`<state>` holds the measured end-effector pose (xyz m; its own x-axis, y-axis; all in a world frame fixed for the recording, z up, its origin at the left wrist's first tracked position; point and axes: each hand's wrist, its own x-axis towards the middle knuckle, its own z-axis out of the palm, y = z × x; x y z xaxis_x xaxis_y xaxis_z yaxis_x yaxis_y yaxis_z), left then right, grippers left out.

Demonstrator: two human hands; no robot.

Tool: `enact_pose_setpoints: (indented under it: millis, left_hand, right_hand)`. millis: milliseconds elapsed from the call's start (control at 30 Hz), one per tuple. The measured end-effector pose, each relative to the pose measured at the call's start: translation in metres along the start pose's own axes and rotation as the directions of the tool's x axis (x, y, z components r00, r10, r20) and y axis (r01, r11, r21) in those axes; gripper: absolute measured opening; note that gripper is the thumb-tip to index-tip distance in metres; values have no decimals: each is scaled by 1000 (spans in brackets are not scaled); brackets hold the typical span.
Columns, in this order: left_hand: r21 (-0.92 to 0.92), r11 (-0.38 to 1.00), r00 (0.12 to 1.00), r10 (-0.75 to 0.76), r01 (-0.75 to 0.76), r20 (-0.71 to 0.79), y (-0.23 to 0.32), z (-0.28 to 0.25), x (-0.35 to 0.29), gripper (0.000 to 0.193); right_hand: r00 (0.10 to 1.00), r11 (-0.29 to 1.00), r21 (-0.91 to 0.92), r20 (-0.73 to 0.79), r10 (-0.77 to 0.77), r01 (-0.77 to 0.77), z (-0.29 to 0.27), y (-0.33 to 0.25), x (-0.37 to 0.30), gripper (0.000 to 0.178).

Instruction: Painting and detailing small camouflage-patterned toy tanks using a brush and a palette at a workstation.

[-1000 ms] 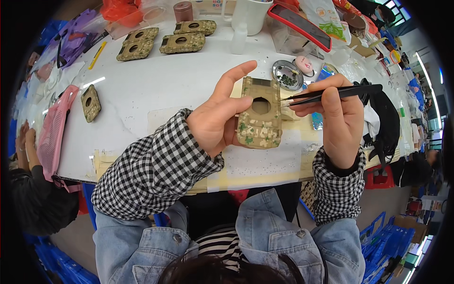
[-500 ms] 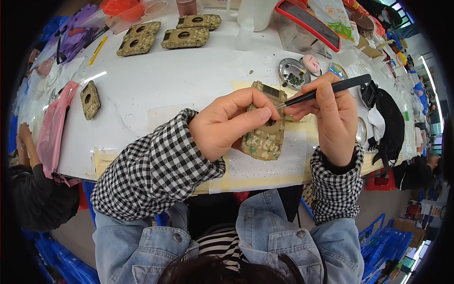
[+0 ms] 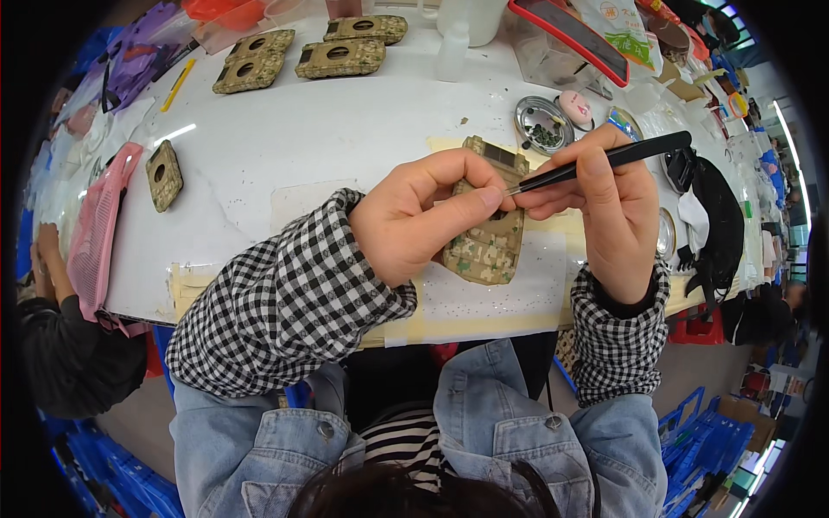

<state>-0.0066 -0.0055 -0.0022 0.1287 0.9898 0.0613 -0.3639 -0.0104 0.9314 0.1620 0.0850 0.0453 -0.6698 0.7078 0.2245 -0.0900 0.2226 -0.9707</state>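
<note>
A camouflage model tank hull [image 3: 485,255] lies beneath my left hand [image 3: 423,211], its long side pointing away from me. That hand is closed, its lower fingers curled at the hull's left edge. Its thumb and forefinger pinch together above the round opening; whatever tiny thing may be between them is too small to make out. My right hand [image 3: 609,198] is closed around black tweezers [image 3: 626,154], held slantwise. Their thin metal tips meet the left thumb and fingertip over the hull. Part of the hull is hidden by the left hand.
More camouflage hulls [image 3: 341,59] stand at the back left, and a single hull [image 3: 164,175] lies further left. A round metal dish [image 3: 544,125] with small dark green parts sits beyond my right hand. Nearby are a red-cased phone [image 3: 574,43], a yellow knife [image 3: 178,85] and a pink mesh bag [image 3: 104,233].
The view has shifted slightly. The tweezers' tips and the left thumb and forefinger remain together above the hull, and the left thumb has moved up a little.
</note>
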Motion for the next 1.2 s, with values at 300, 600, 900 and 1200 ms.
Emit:
enact_pose_setpoints:
  millis: [300,600,900,1200]
  left_hand:
    - [155,987,998,57,-50,-40,-2,-1,-1,14]
    - [137,989,994,74,-62,-84,-2,1,-1,11]
    - [65,998,995,33,-26,-99,-5,0,1,13]
    - [192,977,989,116,-98,-88,-7,-2,1,13]
  right_hand:
    - [998,999,-20,33,-44,45,3,0,-5,21]
    - [990,990,-42,29,-135,136,6,6,-9,18]
    - [986,986,-34,-28,-164,164,9,7,-10,18]
    - [984,982,-74,-30,-175,172,9,9,-10,18]
